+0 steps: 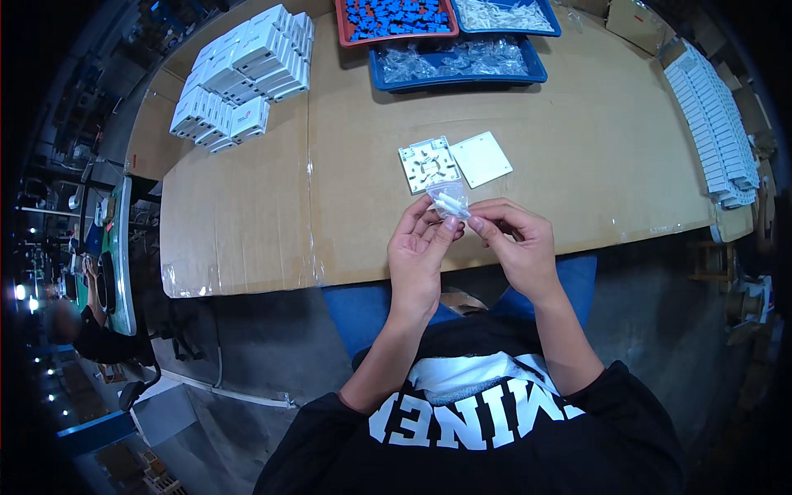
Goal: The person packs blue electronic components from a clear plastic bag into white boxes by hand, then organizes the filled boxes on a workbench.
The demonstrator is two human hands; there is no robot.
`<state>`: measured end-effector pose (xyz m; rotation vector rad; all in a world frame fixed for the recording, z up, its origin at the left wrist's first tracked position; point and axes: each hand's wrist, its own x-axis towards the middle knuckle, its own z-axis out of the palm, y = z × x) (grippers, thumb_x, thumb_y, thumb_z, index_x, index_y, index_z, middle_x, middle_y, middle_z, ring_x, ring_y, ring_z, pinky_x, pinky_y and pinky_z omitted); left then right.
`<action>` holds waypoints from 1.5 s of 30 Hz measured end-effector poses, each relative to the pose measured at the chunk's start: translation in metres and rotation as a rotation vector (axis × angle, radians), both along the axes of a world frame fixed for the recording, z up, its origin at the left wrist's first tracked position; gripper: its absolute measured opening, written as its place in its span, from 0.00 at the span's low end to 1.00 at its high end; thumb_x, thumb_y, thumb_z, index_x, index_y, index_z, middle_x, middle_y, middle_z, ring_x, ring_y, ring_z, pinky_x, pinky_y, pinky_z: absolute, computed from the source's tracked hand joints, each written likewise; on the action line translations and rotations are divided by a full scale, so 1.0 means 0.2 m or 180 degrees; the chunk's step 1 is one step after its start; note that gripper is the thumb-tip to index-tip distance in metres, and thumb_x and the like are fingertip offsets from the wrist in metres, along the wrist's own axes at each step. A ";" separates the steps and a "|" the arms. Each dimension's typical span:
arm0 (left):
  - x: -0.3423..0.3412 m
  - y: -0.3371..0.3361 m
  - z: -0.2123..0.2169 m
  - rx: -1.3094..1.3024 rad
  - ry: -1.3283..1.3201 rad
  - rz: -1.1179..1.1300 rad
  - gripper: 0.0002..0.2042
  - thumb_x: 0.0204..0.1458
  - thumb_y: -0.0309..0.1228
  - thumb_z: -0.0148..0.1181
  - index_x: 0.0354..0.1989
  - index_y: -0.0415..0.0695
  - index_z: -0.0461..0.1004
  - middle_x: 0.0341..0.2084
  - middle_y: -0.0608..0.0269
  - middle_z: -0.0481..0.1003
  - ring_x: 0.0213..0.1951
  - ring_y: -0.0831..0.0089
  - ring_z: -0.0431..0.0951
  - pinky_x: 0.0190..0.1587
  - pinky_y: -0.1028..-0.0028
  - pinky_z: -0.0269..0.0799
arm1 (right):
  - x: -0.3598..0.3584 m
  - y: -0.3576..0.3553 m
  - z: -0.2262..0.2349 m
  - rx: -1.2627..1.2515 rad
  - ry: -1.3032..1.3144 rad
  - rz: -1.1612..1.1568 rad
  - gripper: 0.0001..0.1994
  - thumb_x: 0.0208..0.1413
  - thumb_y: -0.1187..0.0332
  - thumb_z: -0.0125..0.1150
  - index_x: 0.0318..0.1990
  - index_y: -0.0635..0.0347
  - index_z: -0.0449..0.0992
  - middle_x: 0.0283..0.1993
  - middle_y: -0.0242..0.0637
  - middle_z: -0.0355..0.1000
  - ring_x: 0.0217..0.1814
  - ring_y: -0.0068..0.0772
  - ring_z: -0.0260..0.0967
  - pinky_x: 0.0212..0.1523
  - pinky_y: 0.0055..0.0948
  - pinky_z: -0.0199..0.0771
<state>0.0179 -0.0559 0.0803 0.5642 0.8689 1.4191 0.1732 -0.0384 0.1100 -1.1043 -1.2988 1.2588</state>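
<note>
Between my two hands is a small clear plastic bag (448, 198) with white pieces inside. My left hand (419, 243) pinches it from the left, thumb against its lower part. The fingertips of my right hand (518, 242) close on the bag's lower right corner. Just beyond the bag lies an open white square box base (428, 162), its inner ribs and clips facing up. A flat white square cover (482, 159) rests against the right side of the base. The bag hides the front edge of the base.
Stacked white boxes (239, 78) stand at the far left of the cardboard-covered table (371, 148). At the back are a red tray (340, 37) of blue parts, a blue tray (554, 31) of white parts and another blue tray (462, 85) of clear bags. White pieces (711, 124) line the right edge.
</note>
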 end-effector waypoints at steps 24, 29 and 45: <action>-0.02 -0.03 -0.02 0.0050 -0.0090 -0.0014 0.16 0.64 0.24 0.60 0.58 0.38 0.68 0.47 0.58 0.74 0.50 0.74 0.77 0.54 0.71 0.75 | -0.02 0.03 -0.05 -0.0779 0.0937 0.0169 0.12 0.61 0.73 0.69 0.49 0.69 0.79 0.42 0.34 0.78 0.37 0.17 0.73 0.35 0.19 0.74; -0.02 -0.04 0.01 0.0182 0.0222 -0.0111 0.19 0.64 0.24 0.60 0.62 0.37 0.67 0.49 0.58 0.74 0.49 0.75 0.76 0.52 0.74 0.74 | 0.01 0.01 0.03 0.0398 0.0056 0.0114 0.06 0.61 0.76 0.66 0.44 0.65 0.84 0.40 0.33 0.77 0.38 0.16 0.71 0.35 0.18 0.70; -0.07 0.02 0.05 0.0767 0.1735 -0.0351 0.17 0.63 0.29 0.64 0.58 0.35 0.73 0.52 0.59 0.76 0.47 0.77 0.77 0.51 0.76 0.74 | 0.08 0.14 0.15 0.0568 -0.0710 0.1061 0.05 0.62 0.74 0.65 0.42 0.66 0.82 0.36 0.31 0.76 0.37 0.19 0.70 0.41 0.22 0.69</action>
